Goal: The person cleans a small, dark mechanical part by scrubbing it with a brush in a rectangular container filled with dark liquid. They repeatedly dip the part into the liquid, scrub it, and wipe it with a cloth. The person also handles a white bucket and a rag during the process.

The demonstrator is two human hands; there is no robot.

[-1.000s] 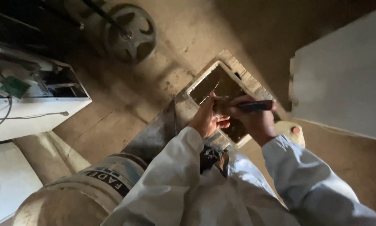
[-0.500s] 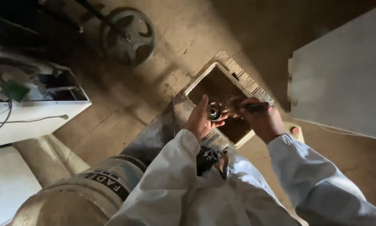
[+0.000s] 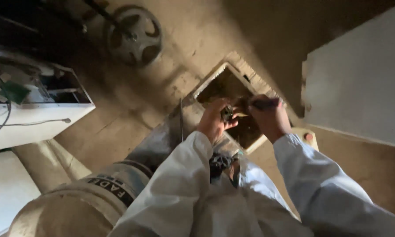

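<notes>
In the head view, both hands work above a square framed opening (image 3: 232, 103) in the dusty floor. The left hand (image 3: 214, 122) is clamped on a small dark round part (image 3: 227, 113); just beside it, the right hand (image 3: 268, 117) grips a dark pen-like tool (image 3: 264, 104). A spoked wheel (image 3: 134, 35) lies well apart.

Single head-worn view, looking steeply down from above along both white sleeves. Close range: hands sit near frame centre over a square floor opening (image 3: 232, 109). Dusty floor (image 3: 118, 136) fills the background; handwheel (image 3: 134, 35) at top, white cabinet (image 3: 39, 118) left, white panel (image 3: 360, 87) right.
</notes>
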